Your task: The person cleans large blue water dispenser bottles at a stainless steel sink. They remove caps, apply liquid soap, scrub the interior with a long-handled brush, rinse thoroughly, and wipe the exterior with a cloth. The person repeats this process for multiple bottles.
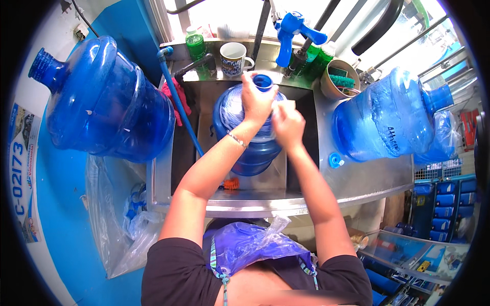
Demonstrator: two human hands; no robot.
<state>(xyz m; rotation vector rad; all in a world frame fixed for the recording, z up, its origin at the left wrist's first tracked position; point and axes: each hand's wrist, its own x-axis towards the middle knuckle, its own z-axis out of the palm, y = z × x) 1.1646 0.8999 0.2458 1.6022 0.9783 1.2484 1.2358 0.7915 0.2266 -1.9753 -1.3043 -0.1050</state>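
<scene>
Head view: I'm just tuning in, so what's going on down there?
A person has a blue jug in the sink, its mouth uncapped. The left grip is at the jug's neck; the right grip, blurred, is just to the right, and whether it touches the jug is unclear. A left jug and a right jug flank the sink. A blue cap lies on the counter.

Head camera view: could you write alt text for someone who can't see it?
A person's left hand and right hand are at the top of a blue water jug in a metal sink. More blue jugs flank the sink, and a patterned mug stands behind it.
</scene>
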